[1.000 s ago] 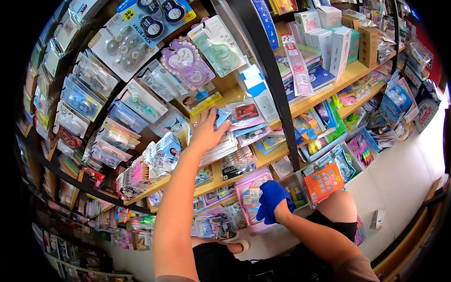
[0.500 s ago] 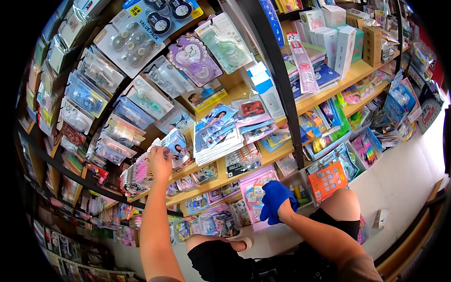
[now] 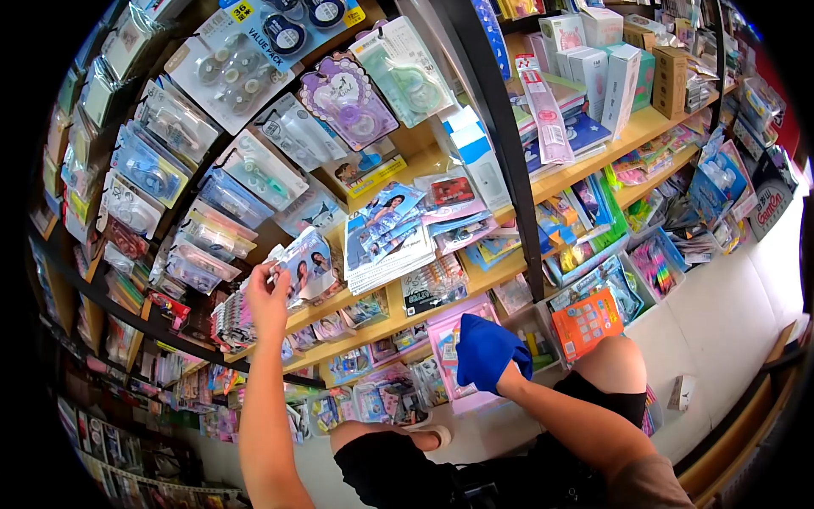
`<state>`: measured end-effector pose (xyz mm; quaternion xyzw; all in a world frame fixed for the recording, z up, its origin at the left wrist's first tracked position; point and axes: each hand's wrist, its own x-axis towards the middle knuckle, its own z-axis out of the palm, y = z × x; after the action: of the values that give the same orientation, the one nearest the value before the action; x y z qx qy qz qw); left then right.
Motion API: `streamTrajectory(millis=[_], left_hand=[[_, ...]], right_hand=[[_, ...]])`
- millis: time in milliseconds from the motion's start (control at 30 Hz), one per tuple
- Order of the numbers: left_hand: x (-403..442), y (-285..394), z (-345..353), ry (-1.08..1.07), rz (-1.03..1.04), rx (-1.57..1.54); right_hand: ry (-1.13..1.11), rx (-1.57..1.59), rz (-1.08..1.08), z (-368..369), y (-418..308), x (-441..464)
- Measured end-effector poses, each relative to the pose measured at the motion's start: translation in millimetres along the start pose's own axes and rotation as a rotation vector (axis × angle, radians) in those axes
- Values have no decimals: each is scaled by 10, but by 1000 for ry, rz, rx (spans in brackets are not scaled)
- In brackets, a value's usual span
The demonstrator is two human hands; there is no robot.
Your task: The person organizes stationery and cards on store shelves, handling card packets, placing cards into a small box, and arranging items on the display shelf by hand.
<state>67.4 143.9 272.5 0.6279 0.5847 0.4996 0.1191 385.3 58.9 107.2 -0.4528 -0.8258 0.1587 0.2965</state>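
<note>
My left hand [image 3: 268, 297] is at the front of the shelf, fingers pinched on the left edge of a small notebook [image 3: 310, 265] with people pictured on its cover. Part of that edge is hidden by the fingers. A row of spiral-bound notebooks [image 3: 231, 321] stands just left of the hand. To the right lies a stack of picture-covered booklets [image 3: 386, 229]. My right hand, mostly covered, holds a bunched blue cloth [image 3: 490, 352] above a pink tray [image 3: 445, 327], over my lap.
Carded goods such as a purple heart-shaped pack [image 3: 349, 100] hang above the wooden shelf [image 3: 500, 270]. A black upright post [image 3: 509, 144] divides the shelving. Lower down are bins, one with an orange pack [image 3: 587, 324]. A small white box [image 3: 682, 393] lies on the floor at right.
My left hand has shifted slightly left and down, and the small notebook shows more of its cover. The blue cloth has moved a little up and left and changed shape.
</note>
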Motion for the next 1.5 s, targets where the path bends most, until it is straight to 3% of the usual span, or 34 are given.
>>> streamTrajectory(millis=[33, 167, 233, 300, 333, 367, 400, 433, 500, 600, 667, 833, 867, 900, 1000, 1133, 1233, 1267, 1300, 1367, 1400, 1467, 1500], left_hand=[[-136, 156, -8, -8, -45, -101], [-1015, 557, 320, -20, -320, -361], [-1536, 466, 684, -101, -504, -589], [-1999, 354, 1167, -183, -507, -848], [-2252, 204, 1408, -221, -511, -962], [-2524, 249, 1629, -78, -938, -1215], [-2569, 350, 1746, -118, -872, -1250], [-2567, 489, 1816, -155, -805, -1281], [-2547, 558, 1817, -354, -732, -1372], [-2525, 629, 1825, -385, -713, -1229], [-2577, 635, 1865, -269, -796, -1185], [-2635, 611, 1859, -297, -873, -1136], [-2615, 638, 1841, -331, -810, -1154], [-2599, 653, 1823, -361, -747, -1172], [-2569, 563, 1734, -403, -659, -1193], [-2471, 488, 1573, -369, -676, -1231], [-2390, 517, 1492, -288, -673, -1113], [-2407, 412, 1529, -189, -536, -842], [-2448, 220, 1615, -91, -399, -571], [-2482, 160, 1671, 41, -238, -134], [-2485, 164, 1666, -59, -203, -51], [-2526, 157, 1655, -262, -136, 116], [-2599, 195, 1760, -306, -113, 77]], right_hand=[[115, -33, -14, 115, 27, 24], [114, -652, -142, 484, -46, -69], [36, -138, -274, 293, -211, -141], [13, 342, -308, 298, -287, -200], [76, 282, -263, 370, -284, -248], [137, 222, -219, 436, -279, -299], [198, 163, -175, 464, -279, -332], [-151, -81, -35, 353, -301, -316], [-19, -28, -4, 408, -235, -392], [157, 81, 56, 534, -119, -501], [252, 166, 104, 571, -51, -517], [276, 194, 262, 413, 30, -367], [256, 212, 307, 432, 60, -354], [332, 461, 342, 419, 83, -351], [296, 547, 400, 386, 148, -281], [375, 216, 290, 628, 332, -226], [111, 1431, 611, 568, 253, -211], [40, 1840, 675, 432, 134, -213], [-215, 2144, 688, -60, -114, -164], [-255, 2156, 772, 93, -82, -206], [-272, 2162, 815, 242, -24, -243], [-290, 1984, 510, 626, 135, -287], [-251, 1984, 504, 684, 120, -311]])
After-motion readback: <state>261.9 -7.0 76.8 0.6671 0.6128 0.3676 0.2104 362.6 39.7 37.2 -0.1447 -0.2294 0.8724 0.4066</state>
